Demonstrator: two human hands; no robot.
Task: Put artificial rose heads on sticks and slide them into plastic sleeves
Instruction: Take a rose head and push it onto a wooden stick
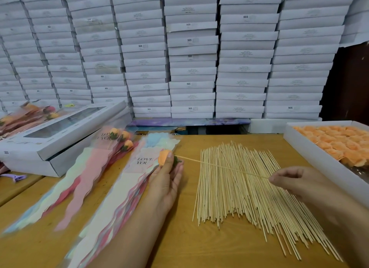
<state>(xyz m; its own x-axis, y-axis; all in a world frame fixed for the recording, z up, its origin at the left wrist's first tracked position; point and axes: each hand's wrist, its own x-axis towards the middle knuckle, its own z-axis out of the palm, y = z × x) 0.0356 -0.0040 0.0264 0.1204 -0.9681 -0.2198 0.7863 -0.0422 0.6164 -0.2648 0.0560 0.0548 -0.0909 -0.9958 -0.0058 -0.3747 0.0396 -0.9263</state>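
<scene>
Both hands grasp one assembly: the left hand [166, 177] curls its fingers and thumb around an orange rose head [164, 157], and the right hand [295, 180] pinches the far end of a thin stick [223, 168] between thumb and fingertips. That stick runs from the rose head's green base at 9 o'clock to the right hand at 3 o'clock, raised above the loose sticks below it.

Remaining items, largest to smallest:

1. White boxes [191, 54] stand stacked in columns along the 12 o'clock side, filling the background.
2. A wooden table [179, 237] carries the work items.
3. A pile of sticks [249, 190] lies fanned out at centre to 5 o'clock, between the two hands.
4. A white tray [311, 148] of orange rose heads [339, 142] sits at 2 o'clock, just beside the right hand.
5. Two flat window boxes [60, 132] lie stacked at 10 o'clock.
6. A stack of plastic sleeves [127, 180] printed "LOVE YOU" lies at 8 o'clock, directly under the left hand; the held rose head hovers over its upper end.
7. A second stack [83, 178] lies to its left, with finished sleeved roses [121, 138] resting on its upper end against the window boxes.
8. More sleeved roses [30, 114] lie at 10 o'clock behind those boxes; they are blurred.
9. A small purple object [16, 177] lies at 9 o'clock; its kind cannot be determined.
</scene>
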